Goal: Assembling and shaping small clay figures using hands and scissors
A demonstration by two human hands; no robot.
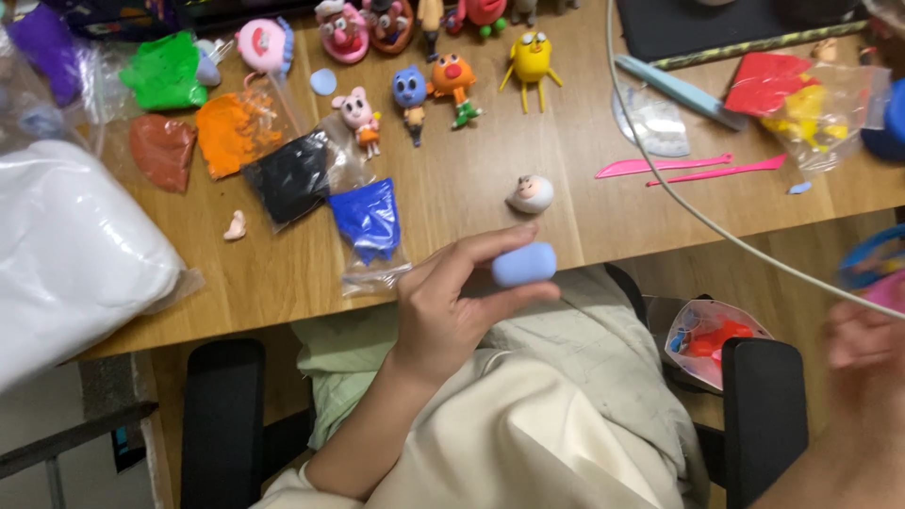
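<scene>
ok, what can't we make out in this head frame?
- Right hand: motion-blurred at the right edge; open or closed unclear.
- Lump of blue clay: its back is covered by the left hand fingers.
- Clay figures in the top row: cut off by the top edge.

Left hand (452, 306) hovering just before table (452, 203) near edge, pinching clay lump (524, 264) between fingertips. Small clay head (532, 194) sitting on table just behind lump. Clay bags (292, 174) lying left of head. Figurines (434, 94) standing in row behind. Modelling tools (693, 168) lying right of head. Right hand (863, 339) hanging at far right, off table, blurred.
</scene>
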